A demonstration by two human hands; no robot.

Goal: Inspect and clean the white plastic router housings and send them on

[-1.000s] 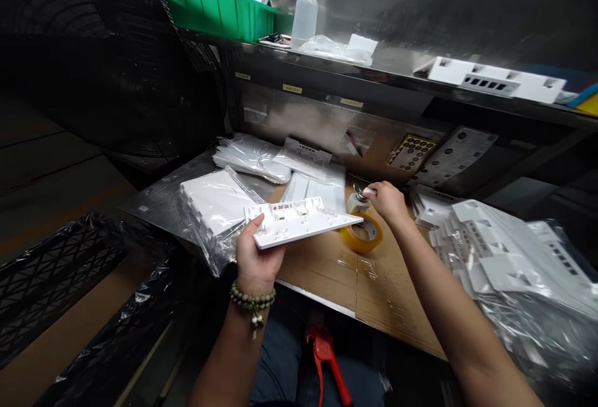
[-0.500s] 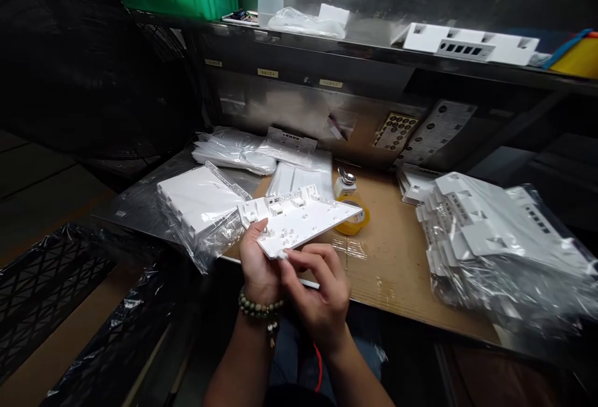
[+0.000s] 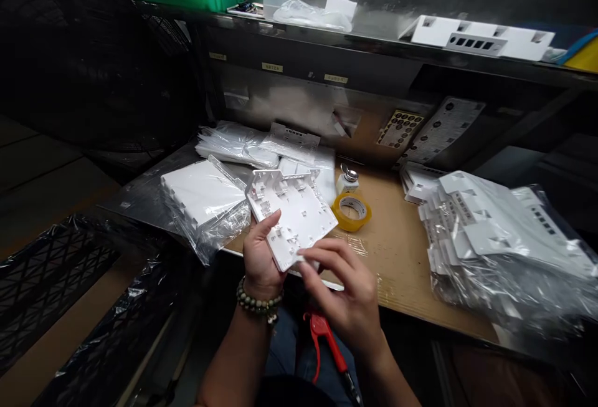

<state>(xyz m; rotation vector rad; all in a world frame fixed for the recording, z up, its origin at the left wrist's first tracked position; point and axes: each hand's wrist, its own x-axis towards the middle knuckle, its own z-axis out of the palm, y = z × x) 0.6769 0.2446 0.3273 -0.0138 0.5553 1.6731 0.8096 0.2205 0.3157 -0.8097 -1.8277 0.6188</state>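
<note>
White plastic, ribbed and studded with clips on its upturned face, was the panel point(image 3: 292, 214) I held. It was tilted toward me over the near edge of the cardboard worktop point(image 3: 402, 263), between the bagged stack point(image 3: 200, 198) at the left corner and the tape roll point(image 3: 351, 210). My left hand point(image 3: 259, 257) was closed on its near left corner, thumb on top and fingers underneath. My right hand point(image 3: 348, 298) was half curled, thumb and forefinger pinched on the near edge. I couldn't tell whether anything small sat between those fingertips.

The risks, as I judged them: only one corner was truly gripped, so a hard press from the right could have twisted the panel out of my left hand, and it would have dropped past the worktop's edge onto my lap, where the red-handled tool point(image 3: 327, 344) lay. The thin clips looked easy to snap under a sideways push. Swinging the far end could also have knocked over the small capped bottle point(image 3: 347, 179) standing just behind the tape.

Counted: one panel in hand, one tape roll, one small bottle, one red tool. There was one bagged stack at the left and one bigger bagged heap point(image 3: 495, 239) at the right. Flat bags lay along the back edge, their number unclear.
</note>
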